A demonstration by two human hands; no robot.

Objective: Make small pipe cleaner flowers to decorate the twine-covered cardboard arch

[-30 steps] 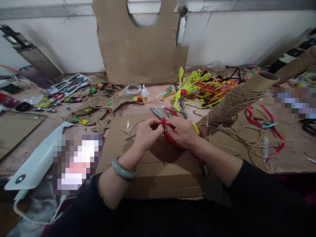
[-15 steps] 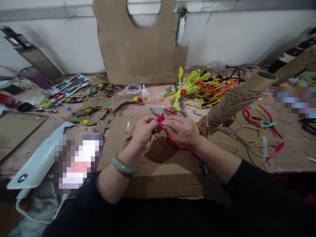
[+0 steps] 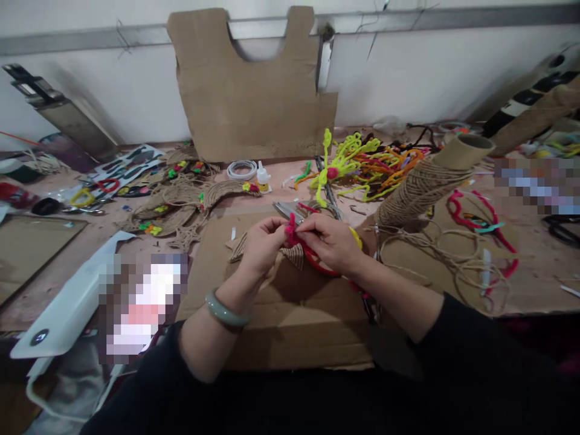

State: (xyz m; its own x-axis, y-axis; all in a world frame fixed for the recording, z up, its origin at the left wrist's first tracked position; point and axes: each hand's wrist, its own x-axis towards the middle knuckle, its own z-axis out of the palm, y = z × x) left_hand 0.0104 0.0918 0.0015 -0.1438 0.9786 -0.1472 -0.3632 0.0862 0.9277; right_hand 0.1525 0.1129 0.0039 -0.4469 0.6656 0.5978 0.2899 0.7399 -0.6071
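Between both sets of fingertips is a small looped piece of magenta pipe cleaner [image 3: 291,227]. My left hand [image 3: 264,246] pinches it from the left side. From the right, the thumb and forefinger of my right hand [image 3: 333,241] are closed on it too. Below and partly behind the hands lies a twine-covered piece [image 3: 292,255] on a cardboard sheet [image 3: 212,290]. Scissors [image 3: 319,260] with red and yellow handles lie under my right hand, their blades poking out beyond the fingers.
A tube wound with twine [image 3: 412,187] stands tilted at right, loose cord beside it. Coloured pipe cleaners [image 3: 385,160] pile up at the back near a small glue bottle [image 3: 263,178]. Twine pieces with bright flowers [image 3: 167,211] lie left. A white device [image 3: 67,302] sits front left.
The fingers of my right hand have shifted slightly on the magenta pipe cleaner, which has turned a little. The whole view has tipped up slightly.
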